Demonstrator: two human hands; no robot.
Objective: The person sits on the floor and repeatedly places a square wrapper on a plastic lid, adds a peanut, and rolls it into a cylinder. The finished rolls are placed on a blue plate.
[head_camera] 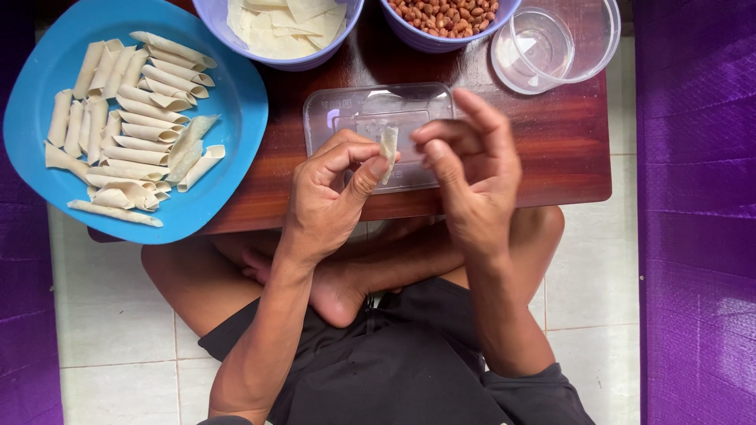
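We pinch the small pale rolled dough wrapper [388,151] upright in our left hand [331,193]; right hand [465,169], fingers loosely curled and empty, hovers just beside.

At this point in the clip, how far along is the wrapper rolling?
Done: a pile of finished rolls lies on the blue plate. In hand: the left hand pinches one small roll while the right hand is beside it. Left: flat wrappers and peanuts remain in the two bowls.
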